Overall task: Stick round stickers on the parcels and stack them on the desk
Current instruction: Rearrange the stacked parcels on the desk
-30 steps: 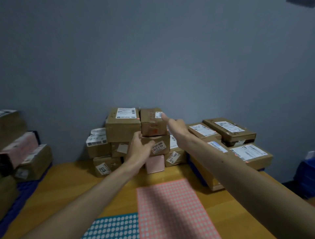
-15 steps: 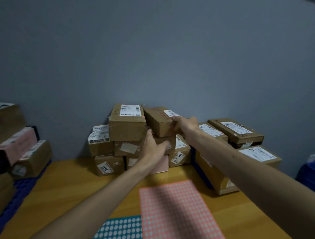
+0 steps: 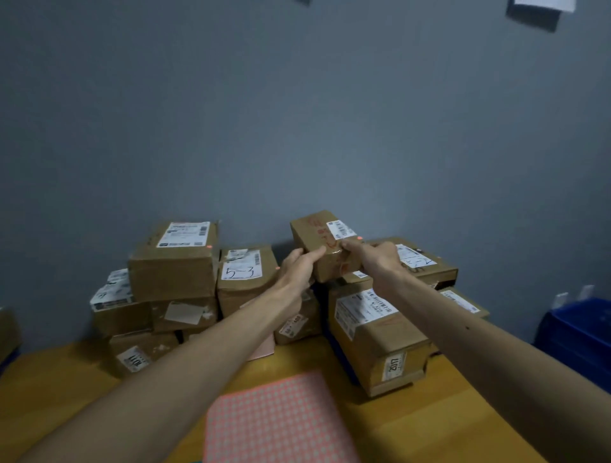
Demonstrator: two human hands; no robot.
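Parcel (image 3: 319, 236) tilted, long axis toward wall (image 3: 297, 132); left hand (image 3: 297, 269), right hand (image 3: 375, 259) fingers (image 3: 313, 256) curled round near end.

1. I read this as a parcel-sorting corner of a mailroom or stockroom.
2. Cardboard parcels (image 3: 172, 261) with printed shipping labels, piled against a plain grey wall (image 3: 297, 115).
3. Wooden desk (image 3: 390, 429) carries a pink sheet of round stickers (image 3: 281, 419).
4. Blue plastic crate (image 3: 575, 333) at far right; a paper sheet (image 3: 545, 3) high on the wall.
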